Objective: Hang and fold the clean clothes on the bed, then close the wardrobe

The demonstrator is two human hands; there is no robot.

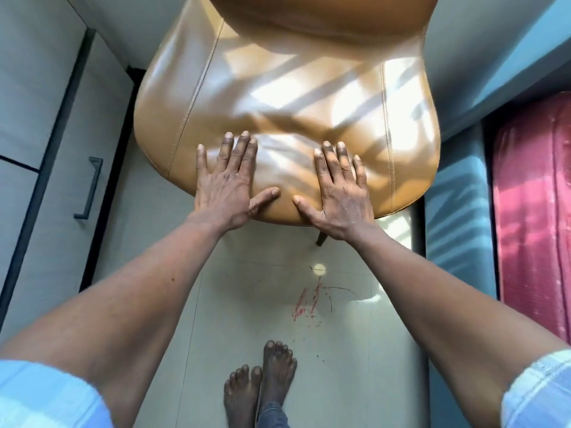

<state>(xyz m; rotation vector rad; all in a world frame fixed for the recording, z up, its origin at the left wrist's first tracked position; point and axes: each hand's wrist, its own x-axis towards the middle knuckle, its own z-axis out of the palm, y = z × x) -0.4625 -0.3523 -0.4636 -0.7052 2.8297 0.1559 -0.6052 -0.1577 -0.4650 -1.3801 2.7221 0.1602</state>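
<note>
Nearest, two bare feet [261,387] stand on the pale tiled floor [340,350], which carries red scribble marks [306,304] just ahead of the toes. Farther out, a tan leather chair [278,97] fills the passage. The left hand [227,183] and right hand [340,186] lie flat on its near seat edge, fingers spread, each grip apart and holding nothing. To the left stands the wardrobe [46,118], its doors with a dark handle [89,186] looking shut. To the right is the bed [457,193] with a blue side and a pink mattress [534,211]. No clothes can be made out on the visible part.
</note>
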